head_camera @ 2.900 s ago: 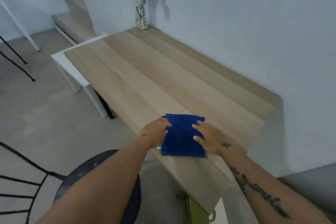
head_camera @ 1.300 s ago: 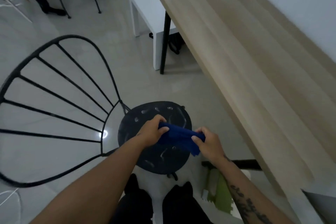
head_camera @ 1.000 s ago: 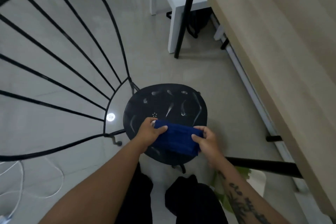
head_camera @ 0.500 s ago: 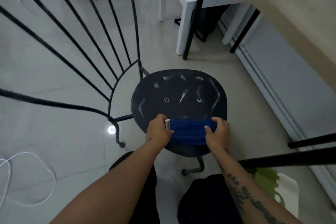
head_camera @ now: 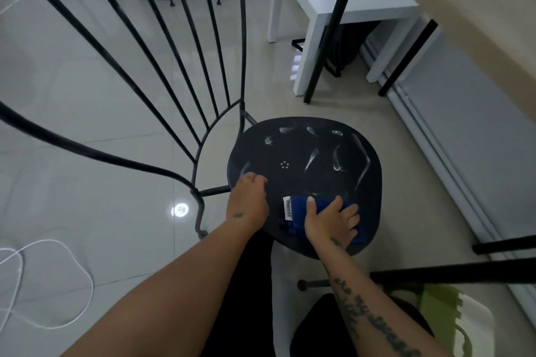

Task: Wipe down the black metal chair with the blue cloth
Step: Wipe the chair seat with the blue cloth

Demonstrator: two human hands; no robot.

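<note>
Spread flat, the right hand presses the blue cloth on the near rim of the black metal chair seat, its white streaks lying ahead of that hand; the left hand, fingers bent, rests just left, its grip unclear.

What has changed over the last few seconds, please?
The blue cloth came off the wooden table down onto the near side of the chair seat. The left hand has let go of it and now rests on the seat's left rim; the right hand alone presses it flat. The seat's white streaks remain.
</note>
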